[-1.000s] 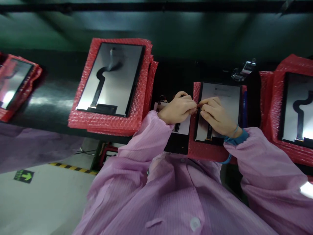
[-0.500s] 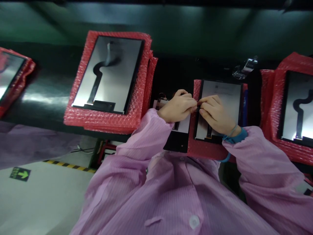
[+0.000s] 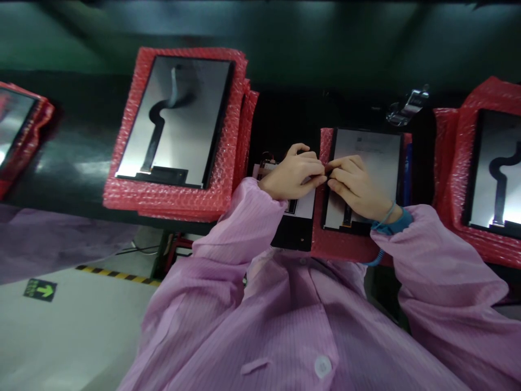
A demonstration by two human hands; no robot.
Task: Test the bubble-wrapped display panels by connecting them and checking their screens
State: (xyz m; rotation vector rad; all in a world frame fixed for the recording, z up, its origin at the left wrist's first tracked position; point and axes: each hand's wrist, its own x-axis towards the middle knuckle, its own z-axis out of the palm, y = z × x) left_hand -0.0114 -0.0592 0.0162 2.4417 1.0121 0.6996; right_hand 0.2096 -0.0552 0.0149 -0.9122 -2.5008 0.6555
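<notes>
The dark counter (image 3: pixel 89 152) runs across in front of me, and my pink striped coat (image 3: pixel 285 320) comes up to its edge. To my left lies a stack of red bubble wrap (image 3: pixel 232 168) with a silver-backed screen (image 3: pixel 195 125) on top, its black ribbon curving over the back. A similar red stack (image 3: pixel 459 168), with its own screen (image 3: pixel 508 201), stands to my right, cut off by the view. Between the two, right before me, the screen I am working on (image 3: pixel 380 155) lies silver side up on a red wrap sheet (image 3: pixel 344 248). Just left of it is a white-and-black panel (image 3: pixel 304 207), partly covered by my left hand (image 3: pixel 293 172). My right hand (image 3: pixel 358 187) is over the screen, hiding much of its ribbon (image 3: pixel 347 216). A shiny, clear-looking object (image 3: pixel 409 106) sits beyond the screen's far right corner. The fingers of both hands are drawn in, tips nearly meeting at the screen's left edge; I cannot tell whether they pinch anything.
</notes>
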